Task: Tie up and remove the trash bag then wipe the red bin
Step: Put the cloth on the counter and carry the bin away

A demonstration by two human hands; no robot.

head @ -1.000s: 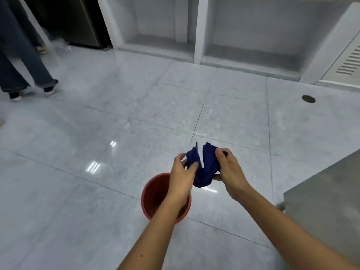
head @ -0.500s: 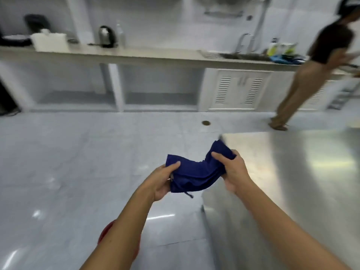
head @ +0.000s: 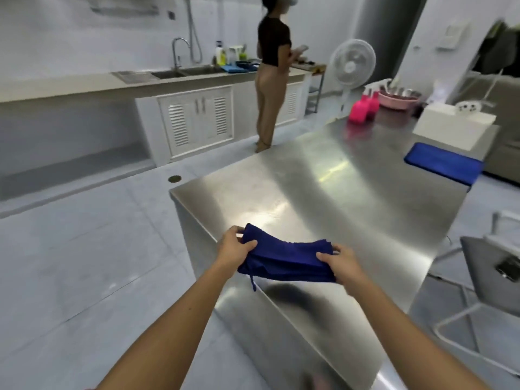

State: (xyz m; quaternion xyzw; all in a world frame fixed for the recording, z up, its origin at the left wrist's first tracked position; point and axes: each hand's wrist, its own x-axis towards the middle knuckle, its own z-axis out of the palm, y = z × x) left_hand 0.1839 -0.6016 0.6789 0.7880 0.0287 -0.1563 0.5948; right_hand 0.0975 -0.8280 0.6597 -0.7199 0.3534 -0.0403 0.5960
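Observation:
A dark blue cloth (head: 284,258) is stretched between my two hands, just above the near corner of a steel table (head: 323,187). My left hand (head: 235,247) grips its left end and my right hand (head: 342,264) grips its right end. A thin cord hangs from the cloth's lower left edge. The red bin and the trash bag are out of view.
A second blue cloth (head: 443,163), a white box (head: 453,126), pink spray bottles (head: 363,106) and a pink basin (head: 398,98) lie at the table's far end. A person (head: 271,77) stands at the sink counter (head: 168,77). A fan (head: 351,64) stands behind; a chair (head: 495,277) is at right.
My view has swung up and right from the red bin on the floor to the steel table. Both hands carried the blue cloth over the table's corner and spread it wider.

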